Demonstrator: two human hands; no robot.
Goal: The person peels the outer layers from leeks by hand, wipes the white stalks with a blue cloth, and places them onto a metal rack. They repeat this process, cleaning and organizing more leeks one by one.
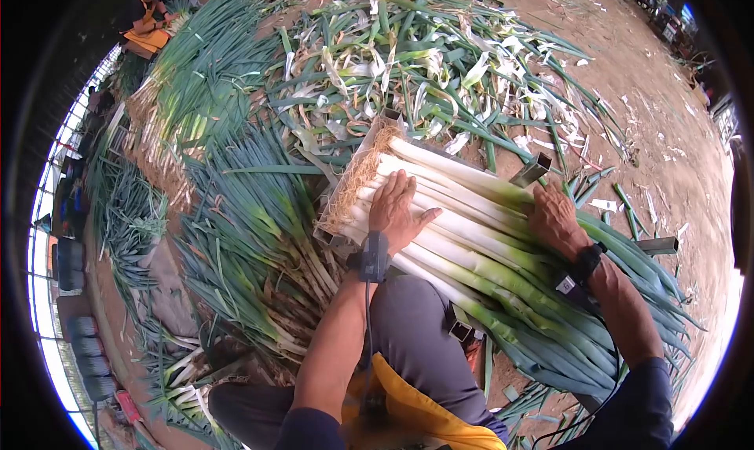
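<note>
Head view: the leeks (pixel 487 268) lie side by side on the metal frame (pixel 657 246), roots (pixel 358 180) by its end plate (pixel 345 169), which lines them up. The left hand (pixel 397 216) rests flat and wide on white stems; the right hand (pixel 558 222) bends over greener parts, fingertips hidden, so I cannot tell its grip

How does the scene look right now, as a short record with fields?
stalks: leek-like, side by side on a metal frame, white ends left, green leaves right
roots: untrimmed, at the frame's left end
left hand: spread flat on the white parts
right hand: on the stalks' far edge, fingertips hard to make out
left side: more stalks on the ground
beyond frame: loose leaves and peelings, scattered
others: one person, upper left
</note>
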